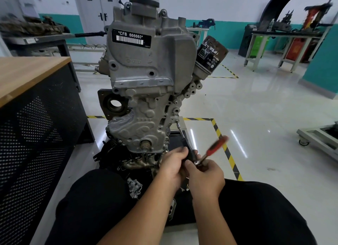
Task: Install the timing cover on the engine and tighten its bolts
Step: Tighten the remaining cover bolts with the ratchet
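One engine [146,76], one oil filter [212,54], one ratchet [210,151], two hands [190,171].

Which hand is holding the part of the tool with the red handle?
The right hand grips the ratchet near its head, on the side where the red handle sticks out. The left hand holds the black extension bar instead.

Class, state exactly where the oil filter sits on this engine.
In the head view the oil filter is mounted at the engine's upper right side, tilted outward, beside the labelled upper cover.
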{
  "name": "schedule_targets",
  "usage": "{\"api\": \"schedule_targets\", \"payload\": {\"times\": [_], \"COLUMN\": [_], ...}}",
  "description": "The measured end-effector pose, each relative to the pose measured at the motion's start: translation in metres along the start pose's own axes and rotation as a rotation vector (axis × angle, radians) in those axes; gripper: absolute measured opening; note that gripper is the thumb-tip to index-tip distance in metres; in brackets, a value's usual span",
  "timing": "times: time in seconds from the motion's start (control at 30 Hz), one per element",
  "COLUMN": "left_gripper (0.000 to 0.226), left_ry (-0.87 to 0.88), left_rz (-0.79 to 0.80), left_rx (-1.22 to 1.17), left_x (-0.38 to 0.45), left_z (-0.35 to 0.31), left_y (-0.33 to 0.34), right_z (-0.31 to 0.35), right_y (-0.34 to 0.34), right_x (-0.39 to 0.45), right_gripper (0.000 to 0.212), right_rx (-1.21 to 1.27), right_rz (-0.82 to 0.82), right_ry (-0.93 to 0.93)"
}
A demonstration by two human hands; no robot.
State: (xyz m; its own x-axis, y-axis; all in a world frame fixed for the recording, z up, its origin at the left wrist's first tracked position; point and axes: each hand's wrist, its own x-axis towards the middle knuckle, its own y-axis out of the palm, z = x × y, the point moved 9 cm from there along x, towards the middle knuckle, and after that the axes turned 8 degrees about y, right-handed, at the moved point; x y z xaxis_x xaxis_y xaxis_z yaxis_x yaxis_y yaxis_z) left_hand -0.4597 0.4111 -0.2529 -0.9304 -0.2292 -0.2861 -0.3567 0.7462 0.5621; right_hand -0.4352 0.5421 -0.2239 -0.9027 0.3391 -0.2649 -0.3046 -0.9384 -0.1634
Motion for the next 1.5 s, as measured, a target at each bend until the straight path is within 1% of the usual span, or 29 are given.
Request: {"api": "schedule_targets", "payload": {"times": [0.07,0.17,0.27,0.33,0.37,0.47,0.5,0.57,0.6,0.67,0.7,0.77,0.8,0.83,0.9,0.97,1.0,1.03,1.07,1.13,1.17,1.2,1.23,1.27,1.33,1.4,1.43,1.47,1.5], "left_gripper": [0.021,0.019,0.021,0.016,0.017,0.030,0.031,0.021,0.015,0.013,0.015,0.022,0.025,0.024,0.019,0.029,0.034,0.033,0.029,0.027,0.029,0.028,0.027,0.025,0.022,0.019,0.021,0.024,0.027], "left_ry": [0.010,-0.004,-0.057,-0.060,-0.033,0.023,0.030,0.031,0.016,-0.040,-0.068,-0.093,-0.094,-0.087,-0.060,-0.044,-0.048,-0.057,-0.076,-0.130,-0.139,-0.126,-0.096,-0.061,-0.020,-0.037,-0.067,-0.096,-0.114], "left_rz": [0.011,0.008,0.034,0.038,0.036,0.030,0.025,0.009,0.002,0.005,0.002,-0.023,-0.031,-0.033,-0.042,-0.050,-0.043,-0.031,-0.015,0.019,0.019,0.012,0.012,0.011,0.001,0.007,0.022,0.043,0.049], "left_rx": [0.022,0.019,-0.020,-0.044,-0.045,-0.063,-0.065,-0.063,-0.078,-0.093,-0.080,-0.096,-0.106,-0.107,-0.127,-0.178,-0.207,-0.211,-0.186,-0.123,-0.105,-0.098,-0.096,-0.087,-0.070,-0.074,-0.083,-0.086,-0.079], "left_x": [0.001,-0.001,-0.004,-0.005,-0.002,-0.001,-0.001,-0.001,-0.003,-0.004,-0.006,-0.007,-0.006,-0.006,-0.003,0.002,0.003,0.002,0.000,-0.007,-0.008,-0.007,-0.006,-0.005,-0.005,-0.004,-0.005,-0.007,-0.008], "left_z": [0.000,0.003,0.006,0.003,0.000,-0.005,-0.005,-0.004,-0.004,0.001,0.003,0.004,0.005,0.004,0.003,0.002,0.002,0.003,0.003,0.005,0.004,0.003,0.000,-0.002,-0.006,-0.006,-0.005,-0.004,-0.004], "left_y": [0.002,0.002,0.005,0.006,0.006,0.008,0.008,0.008,0.008,0.008,0.007,0.004,0.003,0.003,0.003,0.003,0.004,0.005,0.006,0.009,0.009,0.007,0.007,0.007,0.008,0.008,0.010,0.012,0.011], "right_z": [0.004,-0.008,-0.015,-0.017,-0.015,0.011,0.018,0.019,0.016,0.002,-0.006,-0.022,-0.023,-0.021,-0.006,0.012,0.014,0.009,0.002,-0.016,-0.020,-0.018,-0.014,-0.006,0.007,0.010,0.006,0.001,-0.001], "right_y": [-0.002,0.002,0.007,0.011,0.011,0.001,0.000,-0.002,-0.001,0.003,0.010,0.020,0.021,0.020,0.011,0.005,0.006,0.006,0.006,0.022,0.028,0.029,0.024,0.015,0.007,0.008,0.009,0.018,0.032], "right_x": [-0.002,0.003,0.002,0.001,0.001,0.002,-0.002,-0.004,-0.003,-0.001,-0.002,-0.007,-0.008,-0.006,-0.002,-0.004,-0.006,-0.005,-0.004,-0.010,-0.014,-0.017,-0.012,-0.007,-0.002,-0.002,-0.005,-0.011,-0.023], "right_gripper": [0.022,0.024,0.047,0.051,0.045,0.019,0.018,0.024,0.025,0.019,0.015,0.020,0.023,0.021,0.010,0.016,0.017,0.015,0.012,0.022,0.025,0.022,0.015,0.006,0.020,0.024,0.022,0.018,0.018], "right_rx": [0.029,0.186,0.240,0.273,0.254,0.021,-0.004,0.005,0.024,0.171,0.300,0.482,0.487,0.410,0.153,-0.006,-0.034,0.018,0.140,0.464,0.562,0.570,0.503,0.393,0.250,0.295,0.312,0.429,0.632], "right_rz": [-0.016,0.021,0.063,0.115,0.122,0.047,0.033,0.019,0.022,0.078,0.151,0.233,0.242,0.228,0.138,0.060,0.044,0.047,0.068,0.235,0.286,0.305,0.274,0.214,0.142,0.118,0.142,0.242,0.388], "right_ry": [-0.037,0.066,0.160,0.218,0.198,-0.066,-0.118,-0.139,-0.114,0.038,0.157,0.388,0.406,0.344,0.083,-0.130,-0.165,-0.123,-0.003,0.327,0.426,0.427,0.337,0.195,0.049,0.008,0.062,0.205,0.382]}}
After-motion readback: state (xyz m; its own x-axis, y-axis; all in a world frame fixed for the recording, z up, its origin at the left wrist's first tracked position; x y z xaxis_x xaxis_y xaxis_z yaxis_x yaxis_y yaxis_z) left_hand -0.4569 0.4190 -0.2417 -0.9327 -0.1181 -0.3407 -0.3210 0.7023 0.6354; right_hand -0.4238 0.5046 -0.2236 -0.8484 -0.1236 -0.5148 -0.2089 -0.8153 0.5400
